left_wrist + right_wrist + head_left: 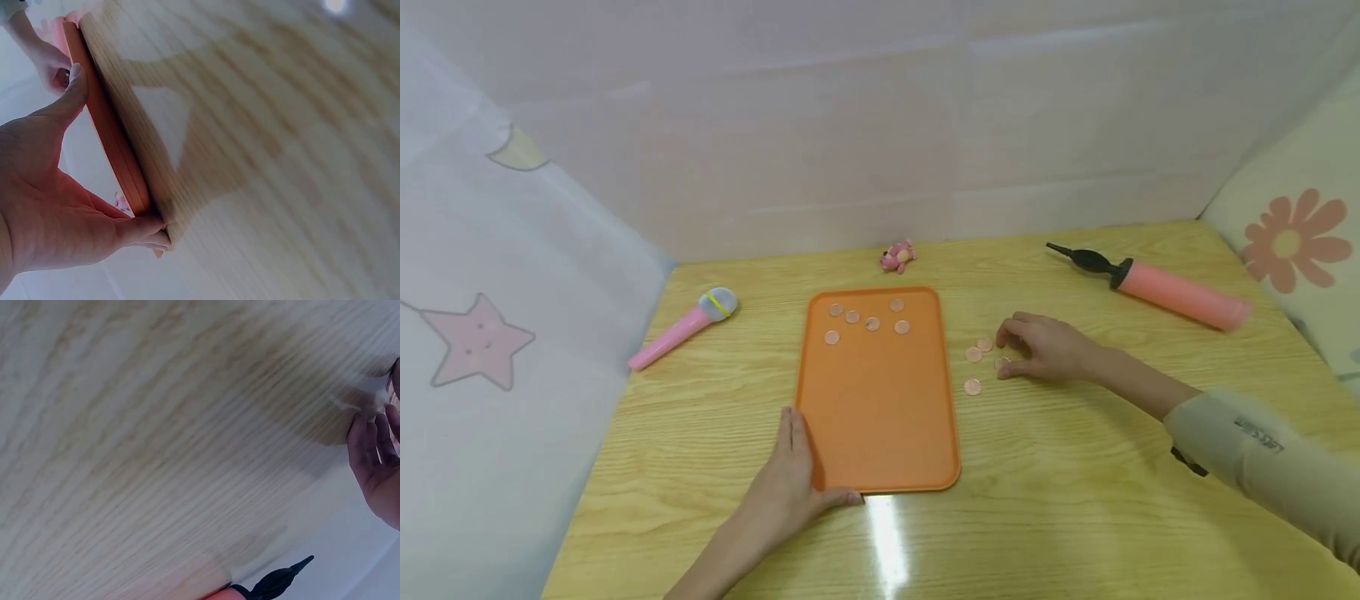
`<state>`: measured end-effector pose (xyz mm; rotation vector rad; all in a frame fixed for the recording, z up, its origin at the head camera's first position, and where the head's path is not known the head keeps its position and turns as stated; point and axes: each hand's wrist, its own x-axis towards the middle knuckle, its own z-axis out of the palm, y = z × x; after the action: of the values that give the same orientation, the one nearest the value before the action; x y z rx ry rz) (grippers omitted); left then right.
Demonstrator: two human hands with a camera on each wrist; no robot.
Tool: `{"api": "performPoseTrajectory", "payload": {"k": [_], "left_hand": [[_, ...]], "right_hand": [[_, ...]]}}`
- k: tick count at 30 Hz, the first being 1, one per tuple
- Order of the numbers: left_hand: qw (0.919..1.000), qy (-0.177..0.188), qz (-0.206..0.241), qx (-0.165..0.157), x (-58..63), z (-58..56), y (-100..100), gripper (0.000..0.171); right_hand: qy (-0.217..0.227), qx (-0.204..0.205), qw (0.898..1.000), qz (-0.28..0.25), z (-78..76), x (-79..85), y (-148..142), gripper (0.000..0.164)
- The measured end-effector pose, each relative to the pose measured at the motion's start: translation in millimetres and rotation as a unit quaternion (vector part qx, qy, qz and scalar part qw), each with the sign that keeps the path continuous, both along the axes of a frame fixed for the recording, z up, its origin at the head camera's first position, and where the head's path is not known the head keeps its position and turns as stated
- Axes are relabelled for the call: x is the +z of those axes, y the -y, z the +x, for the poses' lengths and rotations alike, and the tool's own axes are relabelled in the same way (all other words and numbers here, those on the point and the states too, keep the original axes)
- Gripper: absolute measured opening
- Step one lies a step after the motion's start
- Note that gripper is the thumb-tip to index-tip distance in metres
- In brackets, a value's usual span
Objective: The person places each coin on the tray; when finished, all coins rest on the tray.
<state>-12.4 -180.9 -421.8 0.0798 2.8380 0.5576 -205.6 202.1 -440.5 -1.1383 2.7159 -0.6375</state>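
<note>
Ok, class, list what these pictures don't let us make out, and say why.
- Head view: markings on the coins; too small.
- Head view: all of the coin at the right hand; fingers partly cover it, and whether they touch it is unclear.
- Left wrist view: top of the tray; its side wall hides it.
- Right wrist view: rest of the pump; cut off by the bottom edge.

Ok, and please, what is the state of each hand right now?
Left hand: open, resting against the orange tray.
Right hand: open, thumb and fingers apart, at a coin.
</note>
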Motion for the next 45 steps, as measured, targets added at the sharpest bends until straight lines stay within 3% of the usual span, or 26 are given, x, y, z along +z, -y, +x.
{"api": "performPoseTrajectory", "payload": {"k": [6, 14, 17, 20, 23, 28, 31, 38, 45], "left_hand": [[1.0, -0.004, -0.001, 0.0, 1.4, -0.1, 0, 0.141], [1.0, -0.002, 0.005, 0.008, 3.6, 0.6, -3, 0.142], [1.0, -0.003, 0.002, 0.007, 3.0, 0.2, -2, 0.142], [1.0, 0.003, 0.001, 0.009, 1.6, 0.5, -1, 0.143], [0.9999, 0.007, -0.002, 0.011, 0.1, 1.2, 0, 0.143], [0.9999, 0.003, 0.004, 0.011, 0.1, 0.5, -1, 0.144], [0.9999, 0.002, 0.003, 0.01, 0.5, -0.4, -2, 0.144], [0.9999, 0.004, -0.002, 0.011, 1.5, -0.3, -1, 0.143], [0.9996, 0.016, 0.015, 0.018, 1.3, -0.6, -2, 0.145]], "right_hand": [[0.019, 0.004, 0.999, -0.027, -0.2, -2.0, 5, 0.023], [0.071, 0.002, 0.997, -0.027, -7.0, 3.5, 8, 0.021], [0.08, -0.012, 0.995, -0.065, -12.5, 7.8, 19, 0.018], [0.112, -0.039, 0.985, -0.125, -15.2, 13.0, 41, 0.011], [0.14, -0.041, 0.977, -0.157, -16.0, 17.7, 70, 0.009], [0.121, 0.021, 0.986, -0.113, -17.3, 17.3, 111, 0.015], [0.111, 0.037, 0.99, -0.078, -18.2, 15.6, 126, 0.013], [0.081, 0.009, 0.996, -0.04, -21.8, 17.8, 139, 0.01], [0.07, -0.008, 0.996, -0.047, -20.8, 13.7, 137, 0.011]]}}
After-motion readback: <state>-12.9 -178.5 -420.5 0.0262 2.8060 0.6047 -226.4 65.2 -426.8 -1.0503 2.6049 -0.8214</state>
